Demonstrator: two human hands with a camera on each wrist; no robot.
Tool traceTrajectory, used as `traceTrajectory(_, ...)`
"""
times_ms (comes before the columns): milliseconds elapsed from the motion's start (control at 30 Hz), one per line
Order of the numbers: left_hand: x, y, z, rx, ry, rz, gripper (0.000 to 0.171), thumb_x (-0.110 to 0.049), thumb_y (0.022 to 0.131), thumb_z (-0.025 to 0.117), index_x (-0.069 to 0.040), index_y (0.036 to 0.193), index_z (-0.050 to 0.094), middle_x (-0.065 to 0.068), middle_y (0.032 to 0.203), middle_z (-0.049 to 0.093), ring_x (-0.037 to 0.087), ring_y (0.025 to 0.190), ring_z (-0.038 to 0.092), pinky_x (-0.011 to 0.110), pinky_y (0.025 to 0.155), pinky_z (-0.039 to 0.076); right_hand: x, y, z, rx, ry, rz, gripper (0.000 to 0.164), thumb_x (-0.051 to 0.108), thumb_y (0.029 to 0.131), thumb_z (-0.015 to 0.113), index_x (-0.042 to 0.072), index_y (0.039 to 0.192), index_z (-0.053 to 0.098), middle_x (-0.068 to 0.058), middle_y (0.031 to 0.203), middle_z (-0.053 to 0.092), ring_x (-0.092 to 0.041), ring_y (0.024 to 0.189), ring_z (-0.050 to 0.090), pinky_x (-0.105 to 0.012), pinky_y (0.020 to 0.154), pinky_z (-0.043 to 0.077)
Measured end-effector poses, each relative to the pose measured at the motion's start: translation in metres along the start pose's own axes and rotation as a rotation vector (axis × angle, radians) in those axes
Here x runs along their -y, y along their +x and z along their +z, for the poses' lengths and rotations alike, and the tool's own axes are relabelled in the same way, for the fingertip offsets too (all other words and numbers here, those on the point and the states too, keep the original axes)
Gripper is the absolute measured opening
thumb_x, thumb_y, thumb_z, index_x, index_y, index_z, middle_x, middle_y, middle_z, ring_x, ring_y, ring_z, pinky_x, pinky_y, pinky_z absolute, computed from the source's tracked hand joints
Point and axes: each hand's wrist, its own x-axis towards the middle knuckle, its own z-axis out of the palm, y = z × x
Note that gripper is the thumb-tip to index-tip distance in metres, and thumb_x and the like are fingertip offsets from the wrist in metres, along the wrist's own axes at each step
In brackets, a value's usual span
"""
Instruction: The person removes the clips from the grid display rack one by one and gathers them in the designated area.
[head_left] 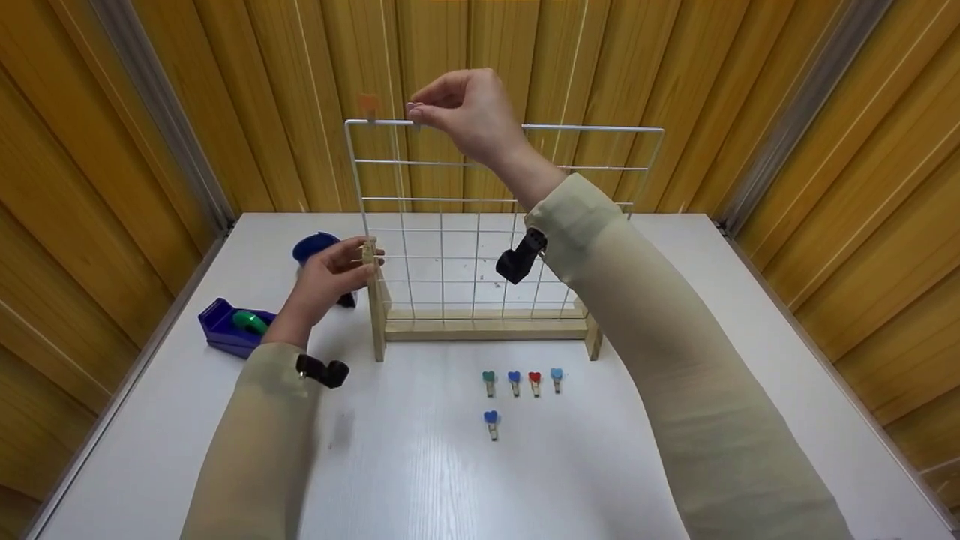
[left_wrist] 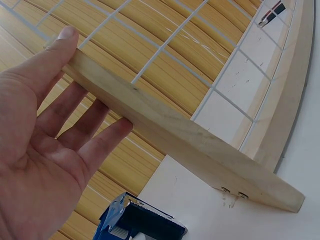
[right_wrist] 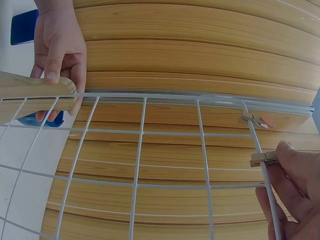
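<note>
A white wire grid rack (head_left: pixel 472 327) with wooden legs and a wooden base bar stands upright on the table. My left hand (head_left: pixel 319 281) holds its left wooden post (left_wrist: pixel 175 125), thumb on one side and fingers on the other. Up at the top wire, my right hand (head_left: pixel 480 116) pinches a small wooden clothespin (right_wrist: pixel 264 159) whose jaws sit over the wire. Fingertips hide most of its decorated end. Just to the left, another clothespin (right_wrist: pixel 247 117) with an orange heart (head_left: pixel 367 103) is clipped to the same wire.
Several heart clothespins lie before the rack: a green one (head_left: pixel 488 379), a red one (head_left: pixel 534 379), a light blue one (head_left: pixel 556 375) and blue ones, one nearer (head_left: pixel 491 418). Left of the rack are a purple-blue tape dispenser (head_left: pixel 225 337) and a blue cup (head_left: pixel 315 244). Wood-look panels (head_left: pixel 450 45) rise behind.
</note>
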Motion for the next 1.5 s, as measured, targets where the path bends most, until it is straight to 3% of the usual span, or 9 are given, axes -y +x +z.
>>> traceTrajectory(433, 0.001, 0.0, 0.0, 0.003, -0.005, -0.015, 0.057, -0.028, 0.097, 0.073, -0.023, 0.15, 0.052, 0.006, 0.145, 0.063, 0.02, 0.13, 0.061, 0.021, 0.098, 0.057, -0.006, -0.004, 0.004, -0.057, 0.036, -0.085, 0.012, 0.006, 0.091, 0.076, -0.002, 0.099, 0.077, -0.015, 0.104, 0.079, -0.011, 0.082, 0.072, -0.023, 0.083, 0.06)
traceTrajectory(667, 0.002, 0.001, 0.0, 0.008, -0.013, -0.015, 0.055, -0.029, 0.097, 0.073, -0.026, 0.148, 0.054, 0.005, 0.144, 0.063, 0.019, 0.129, 0.062, 0.021, 0.098, 0.057, -0.007, -0.003, 0.003, -0.088, 0.119, -0.095, 0.008, 0.003, 0.089, 0.078, -0.002, 0.094, 0.077, -0.016, 0.1, 0.079, -0.012, 0.08, 0.072, -0.024, 0.083, 0.061)
traceTrajectory(900, 0.003, 0.002, -0.002, -0.003, 0.011, -0.023, 0.055, -0.031, 0.097, 0.072, -0.028, 0.149, 0.054, 0.005, 0.144, 0.063, 0.019, 0.13, 0.061, 0.024, 0.1, 0.056, -0.01, -0.004, 0.0, -0.102, 0.131, -0.16, 0.011, 0.004, 0.091, 0.076, -0.004, 0.098, 0.076, -0.016, 0.101, 0.079, -0.008, 0.079, 0.071, -0.024, 0.078, 0.06)
traceTrajectory(1200, 0.003, 0.002, -0.002, -0.002, 0.011, -0.017, 0.055, -0.029, 0.098, 0.072, -0.026, 0.15, 0.053, 0.005, 0.145, 0.063, 0.019, 0.13, 0.061, 0.023, 0.1, 0.056, -0.009, -0.014, -0.006, -0.094, 0.14, -0.143, 0.011, 0.005, 0.091, 0.076, -0.003, 0.1, 0.077, -0.014, 0.101, 0.079, -0.011, 0.082, 0.068, -0.021, 0.077, 0.057)
traceTrajectory(1500, 0.001, 0.002, -0.002, 0.008, -0.012, -0.017, 0.062, -0.031, 0.096, 0.074, -0.023, 0.153, 0.049, 0.007, 0.147, 0.061, 0.015, 0.128, 0.061, 0.02, 0.097, 0.057, -0.015, -0.03, -0.008, -0.05, 0.224, -0.125, 0.011, 0.001, 0.091, 0.075, -0.005, 0.101, 0.076, -0.012, 0.096, 0.079, -0.015, 0.081, 0.073, -0.022, 0.076, 0.059)
